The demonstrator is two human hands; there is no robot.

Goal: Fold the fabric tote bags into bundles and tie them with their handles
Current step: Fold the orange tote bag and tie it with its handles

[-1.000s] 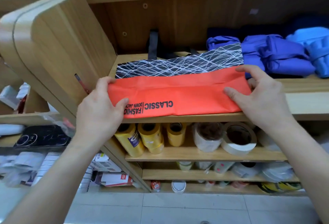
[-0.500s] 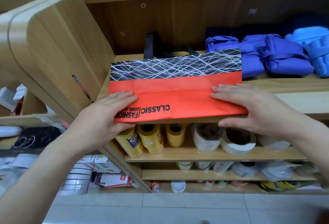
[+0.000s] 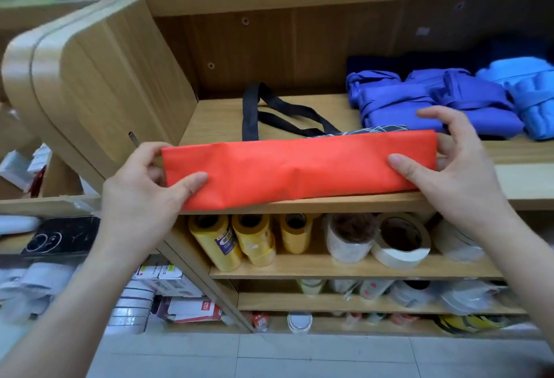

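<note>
1. Now the bag (image 3: pixel 299 167) lies as a long orange strip along the shelf (image 3: pixel 329 205) near edge.
2. Black handles (image 3: pixel 278 113) trail far behind.
3. Left hand (image 3: pixel 144 194) and right hand (image 3: pixel 443 164) pinch its ends.

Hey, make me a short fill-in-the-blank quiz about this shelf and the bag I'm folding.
1. The left hand and right hand each grip one end of the folded red tote bag, whose handles are ____ in colour.
2. The blue bundles lie on the same shelf, to the ____ of the bag in the picture.
3. On the lower shelf, the three rolls at the left are ____ in colour.
Missing words: black; right; yellow.
</note>
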